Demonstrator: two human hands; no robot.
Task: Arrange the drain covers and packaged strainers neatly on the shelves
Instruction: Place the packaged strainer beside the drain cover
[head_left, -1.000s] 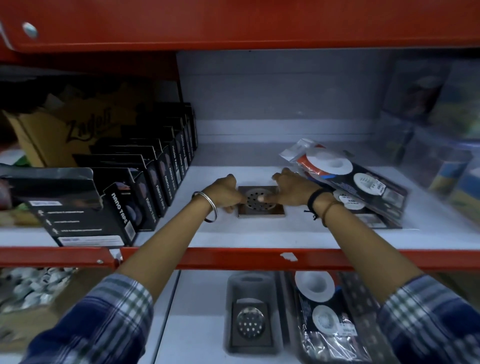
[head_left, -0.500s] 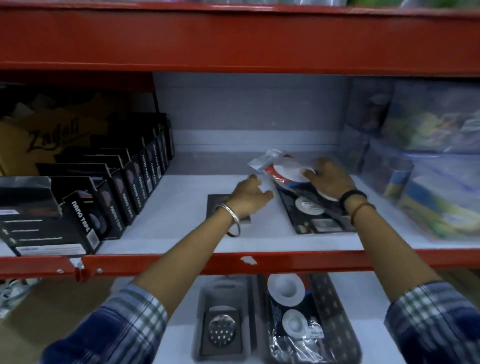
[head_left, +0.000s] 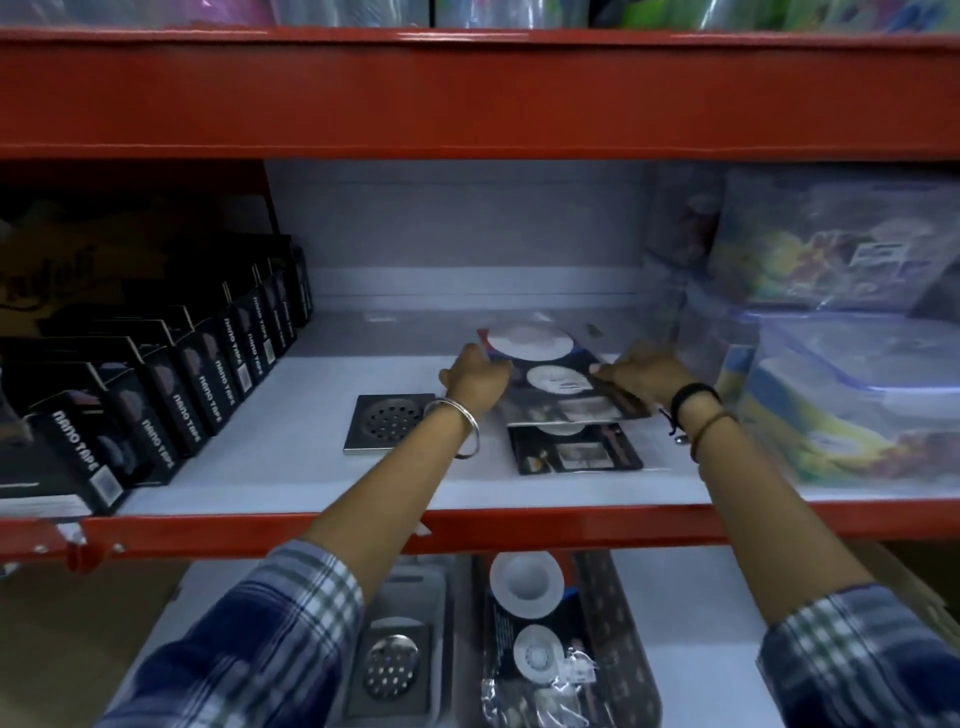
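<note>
A packaged strainer (head_left: 550, 374), a dark card with white round strainers under plastic, is held slightly lifted over the middle shelf. My left hand (head_left: 475, 376) grips its left edge and my right hand (head_left: 644, 371) grips its right edge. Under it lies a second strainer pack (head_left: 576, 452), flat on the shelf. A square metal drain cover (head_left: 387, 423) lies flat just left of my left wrist. On the lower shelf sit another drain cover (head_left: 389, 667) in a grey tray and more strainer packs (head_left: 545, 639).
A row of black nano tape boxes (head_left: 156, 410) fills the left of the white shelf (head_left: 291, 457). Clear plastic storage containers (head_left: 852, 395) stack on the right. A red shelf beam (head_left: 467, 98) runs overhead and another red beam (head_left: 519, 525) edges the shelf front.
My left hand left the drain cover and moved right to the strainer pack. Both hands now hold the pack, squared up and lifted over the one beneath. The camera view rose.
</note>
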